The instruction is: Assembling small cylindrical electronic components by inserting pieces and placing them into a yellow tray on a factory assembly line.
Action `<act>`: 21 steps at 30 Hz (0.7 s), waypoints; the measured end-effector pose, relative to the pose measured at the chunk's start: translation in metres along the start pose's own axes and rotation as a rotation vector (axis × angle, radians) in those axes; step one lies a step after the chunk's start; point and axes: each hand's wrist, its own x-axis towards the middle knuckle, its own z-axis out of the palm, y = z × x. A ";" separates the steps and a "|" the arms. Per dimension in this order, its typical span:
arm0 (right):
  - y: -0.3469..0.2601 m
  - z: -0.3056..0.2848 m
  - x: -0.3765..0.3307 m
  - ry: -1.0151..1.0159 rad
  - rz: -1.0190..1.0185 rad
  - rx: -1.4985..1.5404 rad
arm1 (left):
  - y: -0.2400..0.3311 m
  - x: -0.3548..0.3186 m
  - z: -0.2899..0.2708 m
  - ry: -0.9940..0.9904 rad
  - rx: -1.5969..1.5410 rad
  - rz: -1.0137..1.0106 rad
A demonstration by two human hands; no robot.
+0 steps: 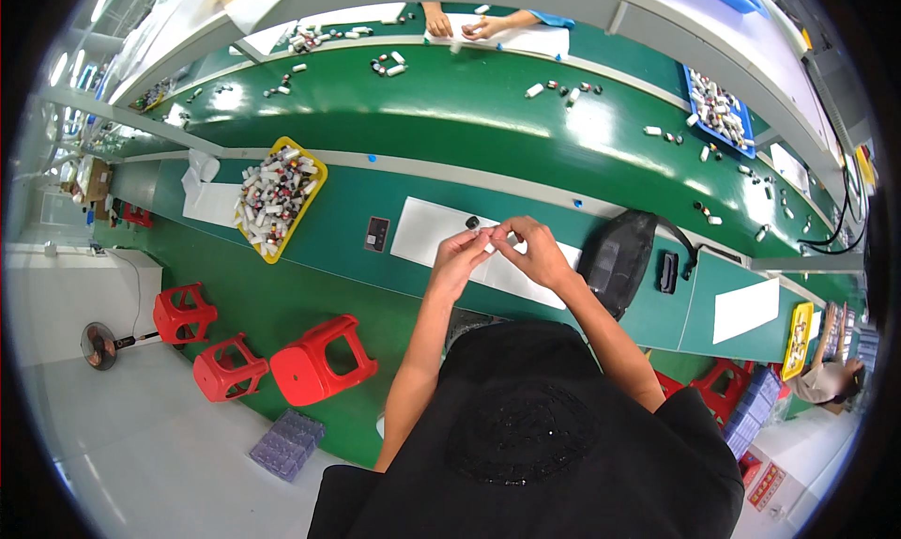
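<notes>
Over a white sheet [424, 231] on the green table, my two hands meet fingertip to fingertip. The thumb and fingers of my left hand [457, 263] are pinched together. My right hand [531, 252] is pinched too, its fingertips touching those of the left. Whatever small thing sits between them is mostly hidden by the fingers; only a pale bit shows, too small to name. Just beyond the left fingertips lies a small black round piece [472, 223].
A yellow tray [320, 184] heaped with small white and dark pieces stands left, a black bag [619, 262] right. Beyond, loose pieces lie on a green surface, where another person's hands [479, 27] work. Red stools [314, 362] stand on the floor at left.
</notes>
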 end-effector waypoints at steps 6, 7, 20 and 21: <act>0.012 0.016 -0.009 0.070 0.039 0.139 | -0.002 -0.009 0.003 -0.039 0.052 0.130; 0.013 0.013 -0.012 0.081 0.042 0.146 | -0.002 -0.010 0.008 -0.057 0.080 0.161; 0.059 0.009 -0.062 -0.459 0.476 1.101 | 0.036 -0.055 0.041 -0.335 0.467 0.108; 0.055 0.010 -0.067 -0.468 0.438 1.192 | 0.034 -0.053 0.039 -0.314 0.505 0.015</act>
